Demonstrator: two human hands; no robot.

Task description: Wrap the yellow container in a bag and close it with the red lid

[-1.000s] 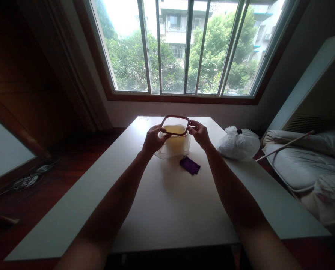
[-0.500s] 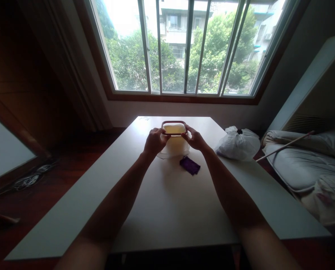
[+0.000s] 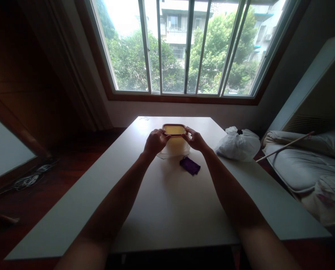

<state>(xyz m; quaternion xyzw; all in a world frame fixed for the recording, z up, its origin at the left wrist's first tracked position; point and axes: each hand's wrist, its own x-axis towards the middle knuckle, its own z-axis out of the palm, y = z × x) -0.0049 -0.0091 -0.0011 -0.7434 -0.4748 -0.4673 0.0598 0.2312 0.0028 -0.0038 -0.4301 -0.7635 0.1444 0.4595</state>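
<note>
A brown-rimmed lid (image 3: 174, 129) with a yellowish see-through middle lies over the top of a translucent yellowish container (image 3: 176, 145) on the white table. My left hand (image 3: 156, 141) grips the lid's left edge between thumb and fingers. At the right edge, my right hand (image 3: 195, 138) pinches it in the same way. Whether the lid is fully seated cannot be made out. A clear sheet or bag seems to lie around the container's base. Just in front of it is a small dark purple cloth pouch (image 3: 190, 165), touched by neither hand.
A white plastic bag (image 3: 237, 144) stands on the table (image 3: 178, 210) to the right. Beyond the right edge are a folded mattress (image 3: 311, 157) and a thin stick (image 3: 285, 147). A window (image 3: 181, 48) is behind the table; cables (image 3: 29, 180) lie on the floor at left.
The lid's far side has come down a little, so the lid now looks flatter over the container. Both hands keep their grip and have barely shifted.
</note>
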